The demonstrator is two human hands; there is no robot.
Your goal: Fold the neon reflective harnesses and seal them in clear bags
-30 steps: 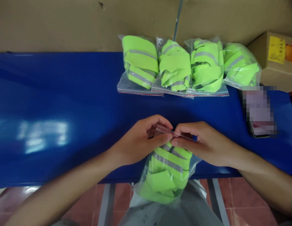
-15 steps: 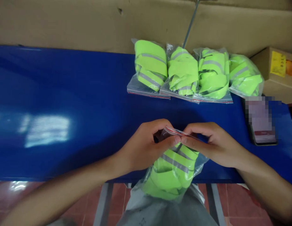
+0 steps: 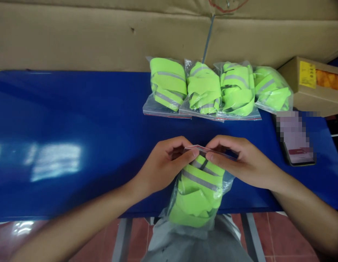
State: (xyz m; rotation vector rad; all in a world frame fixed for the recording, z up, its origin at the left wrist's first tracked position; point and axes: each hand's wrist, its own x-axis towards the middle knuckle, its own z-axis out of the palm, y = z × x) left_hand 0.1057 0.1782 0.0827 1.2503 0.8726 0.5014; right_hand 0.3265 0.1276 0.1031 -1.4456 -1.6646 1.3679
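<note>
A clear zip bag [image 3: 200, 193] with a folded neon-yellow strap or band with grey stripes inside hangs at the table's front edge, over my lap. My left hand [image 3: 173, 160] pinches its top edge on the left, thumb in front and fingers behind. On the right of the same edge, my right hand [image 3: 237, 158] grips with its thumb in front and its fingers curled behind. The two thumbs are a little apart near the middle of the red-lined seal. Both hands hide parts of the bag's top.
Several filled zip bags [image 3: 203, 89] of the same neon material lie in a row at the back of the blue table [image 3: 103, 109]. A phone [image 3: 297, 142] lies to the right. Behind it stands a cardboard box [image 3: 289, 78] with something orange inside. A brown padded panel [image 3: 89, 40] borders the back.
My thumbs have moved apart along the bag's top edge; they were touching or nearly so before. The view has shifted slightly, and both hands still hold the bag.
</note>
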